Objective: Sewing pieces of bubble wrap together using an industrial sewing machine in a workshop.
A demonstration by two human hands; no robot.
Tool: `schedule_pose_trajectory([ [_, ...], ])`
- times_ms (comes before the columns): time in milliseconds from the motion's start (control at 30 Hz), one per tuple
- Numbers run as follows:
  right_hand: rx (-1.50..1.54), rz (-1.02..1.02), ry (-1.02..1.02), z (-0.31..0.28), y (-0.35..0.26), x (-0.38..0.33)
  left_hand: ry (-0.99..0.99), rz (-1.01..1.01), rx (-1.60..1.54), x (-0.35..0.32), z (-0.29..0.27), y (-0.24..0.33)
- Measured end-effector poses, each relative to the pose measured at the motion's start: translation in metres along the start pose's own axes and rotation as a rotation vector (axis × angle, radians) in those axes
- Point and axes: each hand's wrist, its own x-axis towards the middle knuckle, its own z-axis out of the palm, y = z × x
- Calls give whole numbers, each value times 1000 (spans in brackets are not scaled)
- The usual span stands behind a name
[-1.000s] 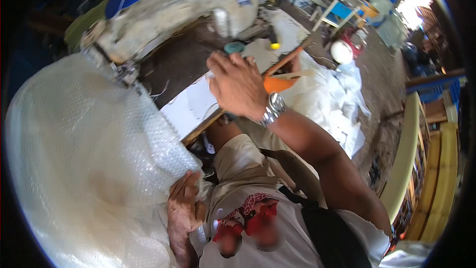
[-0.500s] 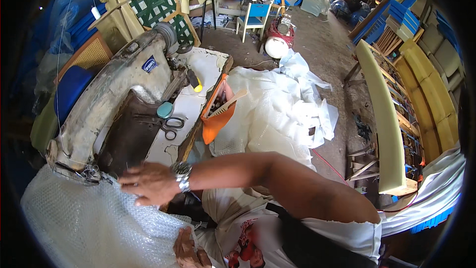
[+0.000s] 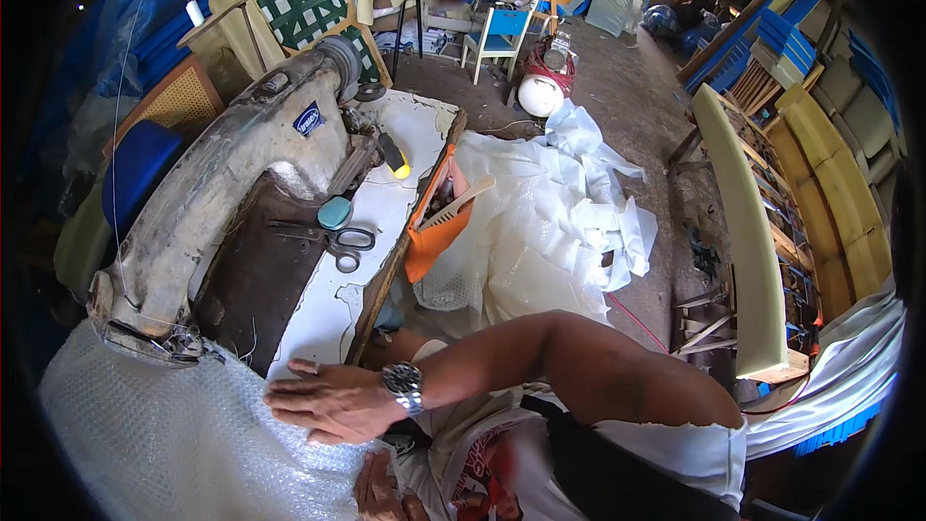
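Note:
Bubble wrap [image 3: 174, 425] lies under the needle end of a worn, grey-white industrial sewing machine [image 3: 241, 154] and spreads toward me. My right hand [image 3: 333, 403], wearing a metal watch, rests palm down over the wrap's right edge, fingers stretched out. At the lower edge my left hand [image 3: 381, 494] has its fingers closed on the wrap's near edge; part of this hand is cut off. White thread runs down to the needle area. Black-handled scissors [image 3: 338, 243], a round teal case [image 3: 335, 213] and a yellow-black screwdriver [image 3: 394, 156] lie on the machine table [image 3: 386, 203].
An orange pouch [image 3: 439, 241] with a wooden-handled brush hangs at the table's right edge. More plastic wrap [image 3: 540, 222] is heaped beyond it. To the right stands a sofa frame [image 3: 738, 232]; farther back are a blue chair [image 3: 499, 34] and a compressor [image 3: 542, 92].
My right hand has moved away from the needle area, right and toward me along the wrap. My left hand has shifted slightly right. The view has shifted a little.

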Motion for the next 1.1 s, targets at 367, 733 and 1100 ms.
schedule_pose_trajectory([
  [367, 212, -98, 114, -16, 15, -8, 75, -82, -439, -18, -17, 12],
  [733, 482, 22, 194, -45, 51, -24, 224, 20, -394, -15, -28, 48],
  [1100, -235, -242, 226, -6, 38, -34, 25, -217, -78, 5, -33, 67],
])
